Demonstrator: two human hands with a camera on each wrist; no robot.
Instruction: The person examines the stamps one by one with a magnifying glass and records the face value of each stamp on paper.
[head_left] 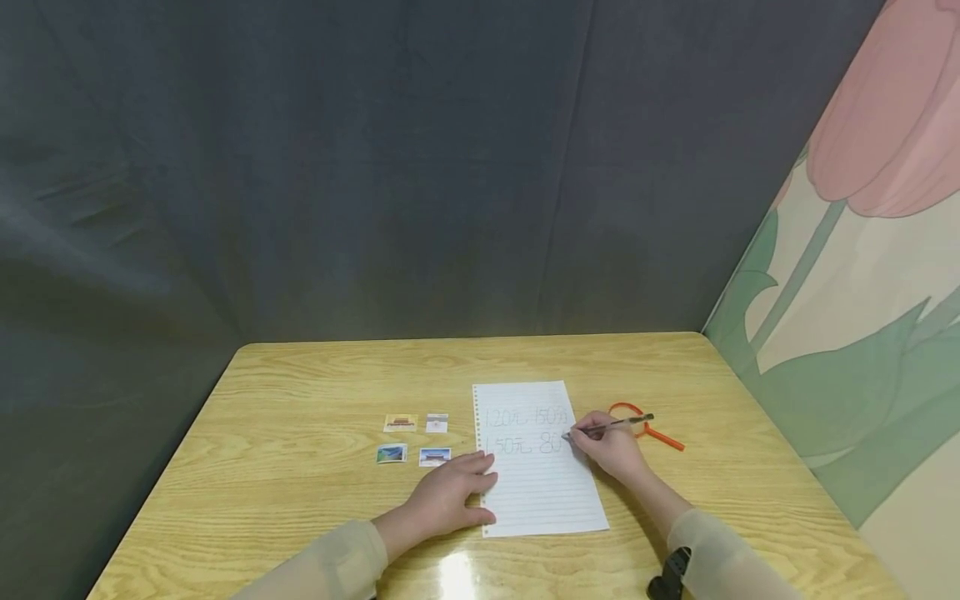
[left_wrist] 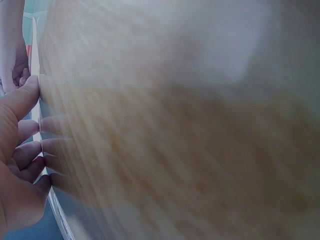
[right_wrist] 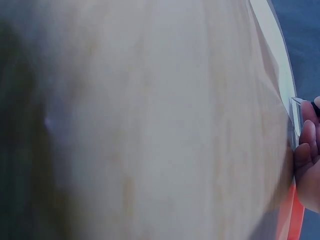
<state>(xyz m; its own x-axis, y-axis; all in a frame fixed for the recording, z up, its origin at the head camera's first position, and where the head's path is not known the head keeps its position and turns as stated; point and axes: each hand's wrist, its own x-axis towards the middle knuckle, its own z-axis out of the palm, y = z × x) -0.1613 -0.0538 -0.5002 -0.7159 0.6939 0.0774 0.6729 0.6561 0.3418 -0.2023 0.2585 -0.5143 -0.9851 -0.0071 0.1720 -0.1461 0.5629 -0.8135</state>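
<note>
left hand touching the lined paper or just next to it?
Touching. In the head view the left hand lies flat on the table with its fingertips over the left edge of the lined paper.

The left hand (head_left: 448,493) lies flat, palm down, fingers pointing toward 2 o'clock. The right hand (head_left: 611,448) is curled in a writing grip, forearm running back toward 5 o'clock.

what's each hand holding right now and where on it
The right hand grips a pen low on its barrel near the tip, which meets the lined paper. The left hand holds nothing; it rests flat on the paper's left edge.
</note>
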